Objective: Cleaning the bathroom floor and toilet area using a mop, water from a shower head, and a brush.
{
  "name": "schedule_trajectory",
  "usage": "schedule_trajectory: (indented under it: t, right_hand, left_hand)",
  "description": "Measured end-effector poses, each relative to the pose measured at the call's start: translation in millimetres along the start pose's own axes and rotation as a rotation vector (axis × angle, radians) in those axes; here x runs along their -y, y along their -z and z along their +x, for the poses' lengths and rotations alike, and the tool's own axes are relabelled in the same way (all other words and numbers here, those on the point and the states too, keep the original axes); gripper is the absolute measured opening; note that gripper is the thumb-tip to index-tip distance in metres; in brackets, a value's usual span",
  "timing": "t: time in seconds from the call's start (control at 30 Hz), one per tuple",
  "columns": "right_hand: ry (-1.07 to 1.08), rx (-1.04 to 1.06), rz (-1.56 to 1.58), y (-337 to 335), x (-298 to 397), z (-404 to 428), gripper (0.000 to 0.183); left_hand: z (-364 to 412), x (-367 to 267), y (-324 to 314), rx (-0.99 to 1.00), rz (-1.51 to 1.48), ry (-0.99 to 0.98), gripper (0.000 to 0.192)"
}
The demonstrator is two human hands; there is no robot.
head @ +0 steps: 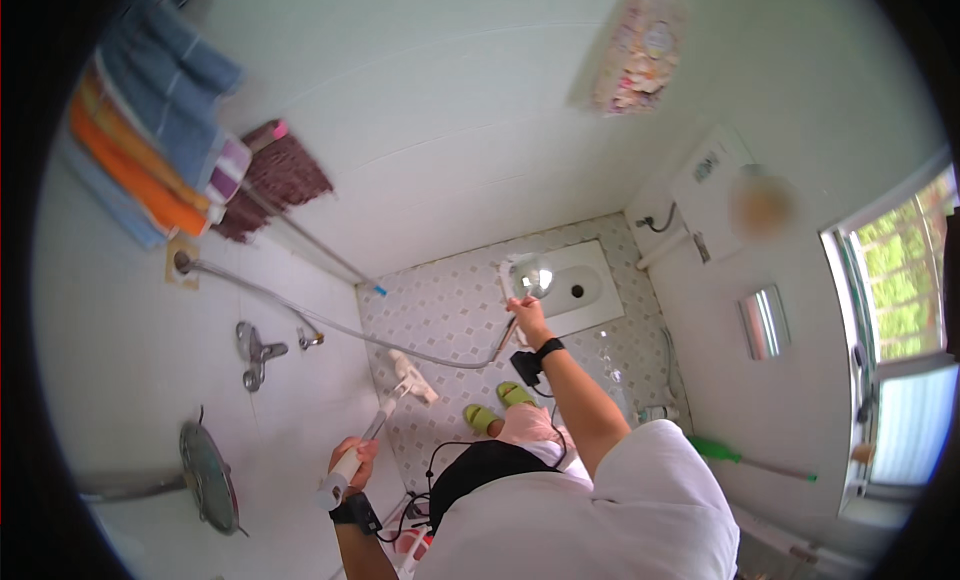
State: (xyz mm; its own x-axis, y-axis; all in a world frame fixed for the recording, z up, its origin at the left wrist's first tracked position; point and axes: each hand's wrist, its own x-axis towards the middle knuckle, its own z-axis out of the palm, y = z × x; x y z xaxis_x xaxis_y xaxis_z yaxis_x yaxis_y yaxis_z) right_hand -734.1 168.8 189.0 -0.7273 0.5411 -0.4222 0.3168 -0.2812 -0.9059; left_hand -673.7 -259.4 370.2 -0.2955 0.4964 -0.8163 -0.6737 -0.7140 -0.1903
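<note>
My right hand (529, 317) is closed around a hand shower, its round shiny head (532, 276) above the near end of a white squat toilet pan (551, 310). From the handle's lower end, a grey flexible hose (337, 321) runs to the left wall. No spray can be made out. Lower left, my left hand (354, 460) grips the white pole (343, 476) of a floor brush. The brush's pale head (412, 377) is down at the tiled floor near the left wall. Each wrist carries a black strap with a small box and cable.
Towels (161, 122) and a dark red shaggy cloth (285, 167) hang upper left. A mixer tap (256, 355) and a round disc on a metal arm (208, 477) jut from the left wall. A bottle (656, 413) and a green-headed tool (712, 449) are at right, below a window (904, 272).
</note>
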Motion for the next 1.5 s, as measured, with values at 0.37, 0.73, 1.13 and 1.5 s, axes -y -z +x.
schedule_trajectory:
  t: [0.37, 0.73, 1.13, 1.5]
  right_hand:
    - [-0.243, 0.256, -0.168, -41.1, 15.8, 5.6, 0.033]
    - [-0.602, 0.234, -0.031, -50.6, -35.8, 3.5, 0.032]
    - [-0.503, 0.172, 0.023, -45.7, -34.6, -27.3, 0.03]
    - [-0.316, -0.07, 0.164, -7.4, -48.6, -35.4, 0.033]
  left_hand:
    - [8.0, 52.3, 14.4, -0.251, 1.452, -0.091, 0.038]
    - [-17.1, 95.2, 30.7, 0.025, 0.956, -0.048, 0.059]
    - [-38.8, 101.8, 67.1, -0.295, 1.267, -0.048, 0.061]
    - [-53.0, 70.9, 48.9, -0.249, 1.312, 0.014, 0.039]
